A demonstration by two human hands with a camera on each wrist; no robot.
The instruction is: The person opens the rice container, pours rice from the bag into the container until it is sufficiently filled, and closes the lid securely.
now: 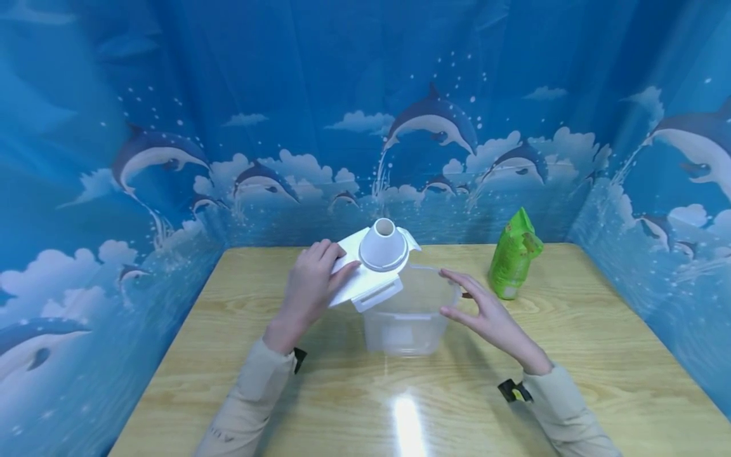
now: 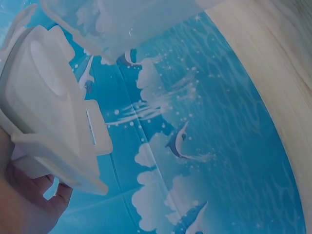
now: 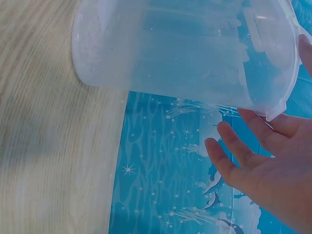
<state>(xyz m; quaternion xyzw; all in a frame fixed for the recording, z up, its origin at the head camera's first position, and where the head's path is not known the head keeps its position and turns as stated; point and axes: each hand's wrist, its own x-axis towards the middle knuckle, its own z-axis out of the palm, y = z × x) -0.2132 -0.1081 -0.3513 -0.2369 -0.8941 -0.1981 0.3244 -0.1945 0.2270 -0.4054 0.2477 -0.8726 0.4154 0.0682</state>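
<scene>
My left hand (image 1: 311, 279) grips a white plastic lid (image 1: 348, 282) by its near-left edge, thumb on top and fingers beneath. A cone-shaped spout (image 1: 382, 244) rises from the lid, and latch flaps hang at its sides. The lid is tilted, raised at the upper left of a clear plastic container (image 1: 405, 330). This container stands upright on the table with its mouth uncovered. At its right rim is my right hand (image 1: 482, 311), thumb and index finger spread to either side of the corner. In the right wrist view the other fingers (image 3: 234, 151) extend loosely below the rim.
A green bag (image 1: 511, 260) with a folded top stands at the back right of the wooden table (image 1: 228, 368). Blue curtains (image 1: 320, 127) with printed dolphins hang along the back and both sides of the table.
</scene>
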